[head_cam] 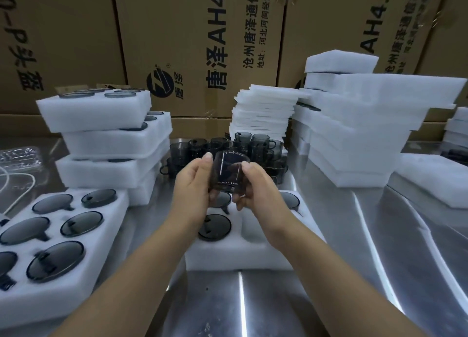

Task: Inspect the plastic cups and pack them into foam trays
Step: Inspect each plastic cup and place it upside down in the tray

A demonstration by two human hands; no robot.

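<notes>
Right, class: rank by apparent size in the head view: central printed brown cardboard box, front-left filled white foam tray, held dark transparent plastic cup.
1. Printed brown cardboard box.
2. Filled white foam tray, enlarged by nearness.
3. Dark transparent plastic cup.

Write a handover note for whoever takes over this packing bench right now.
The left hand and right hand both grip one dark cup above the centre tray, which already holds a few cups.
Done: the near-left tray has cups in every visible slot; filled trays are stacked behind it.
Left: seat the held cup, then inspect and pack the loose cups behind the hands.
</notes>
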